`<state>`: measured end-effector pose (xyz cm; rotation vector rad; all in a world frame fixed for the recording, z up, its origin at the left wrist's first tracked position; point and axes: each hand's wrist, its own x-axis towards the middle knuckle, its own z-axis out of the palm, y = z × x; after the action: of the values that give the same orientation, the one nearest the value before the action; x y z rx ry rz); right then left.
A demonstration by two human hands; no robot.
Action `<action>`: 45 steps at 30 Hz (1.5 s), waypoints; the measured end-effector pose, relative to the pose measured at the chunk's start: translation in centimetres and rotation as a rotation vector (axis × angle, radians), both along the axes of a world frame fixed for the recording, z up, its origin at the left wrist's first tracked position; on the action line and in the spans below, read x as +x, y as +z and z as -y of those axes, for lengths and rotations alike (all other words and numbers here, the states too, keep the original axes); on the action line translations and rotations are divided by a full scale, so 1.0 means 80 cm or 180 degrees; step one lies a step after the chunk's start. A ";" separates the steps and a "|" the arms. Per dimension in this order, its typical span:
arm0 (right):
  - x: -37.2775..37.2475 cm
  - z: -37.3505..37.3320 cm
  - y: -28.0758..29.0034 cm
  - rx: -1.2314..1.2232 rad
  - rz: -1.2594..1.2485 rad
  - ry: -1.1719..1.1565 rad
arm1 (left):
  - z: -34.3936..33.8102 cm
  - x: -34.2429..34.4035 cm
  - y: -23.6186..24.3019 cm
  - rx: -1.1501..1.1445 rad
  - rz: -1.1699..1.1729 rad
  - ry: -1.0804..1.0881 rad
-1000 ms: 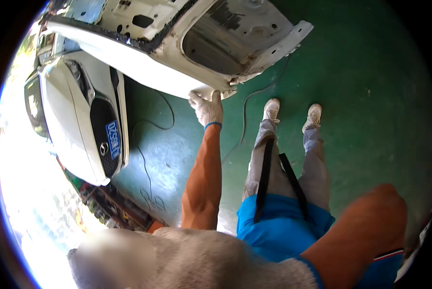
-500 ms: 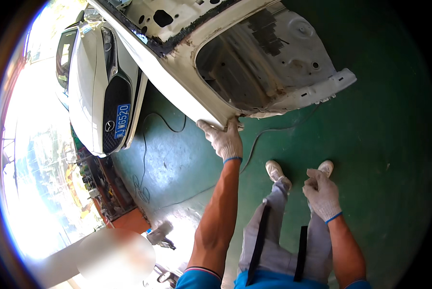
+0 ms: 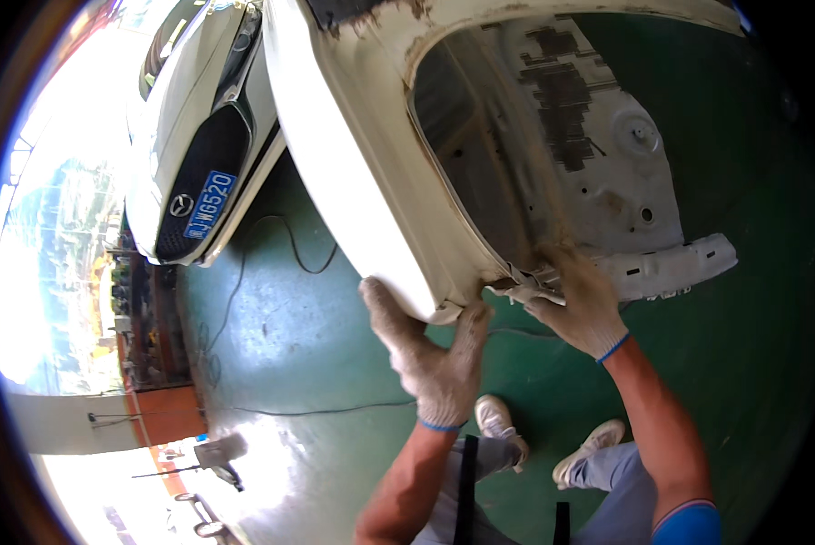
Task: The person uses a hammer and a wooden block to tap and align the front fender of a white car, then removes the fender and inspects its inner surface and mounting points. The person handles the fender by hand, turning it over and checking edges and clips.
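Left grip: your gloved left hand (image 3: 436, 371) is clasped around the near corner—thumb and fingers either side of the edge, probably to steady it.
Right grip: your right hand (image 3: 582, 309) touches the ragged lip beside that corner; blur hides whether it is closed.
Body panel: the pale panel (image 3: 394, 173) slants away in front of you, its window-like opening on your right; its support is out of sight.
Floor: a dark cable (image 3: 292, 243) loops left of the panel—a likely snag for feet.
Parked car: the white car (image 3: 203, 154) stands beyond, limiting room on that side.
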<state>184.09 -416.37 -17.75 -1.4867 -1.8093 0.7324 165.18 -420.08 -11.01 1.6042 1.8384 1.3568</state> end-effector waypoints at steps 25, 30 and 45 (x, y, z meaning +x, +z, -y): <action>-0.019 0.002 -0.103 0.0356 -0.0791 0.0534 | 0.248 0.024 -0.064 -0.2722 -0.1731 -0.1740; -0.021 0.000 -0.112 0.0597 -0.0713 0.0482 | 0.252 0.009 -0.092 -0.2912 -0.2065 -0.1347; -0.014 0.003 -0.093 0.0483 -0.0807 0.0431 | 0.035 0.034 -0.017 -0.0311 0.2930 -0.0512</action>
<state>183.01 -416.58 -25.16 -1.1282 -1.7404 0.7922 167.92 -422.86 -12.38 0.8062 1.1569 1.5281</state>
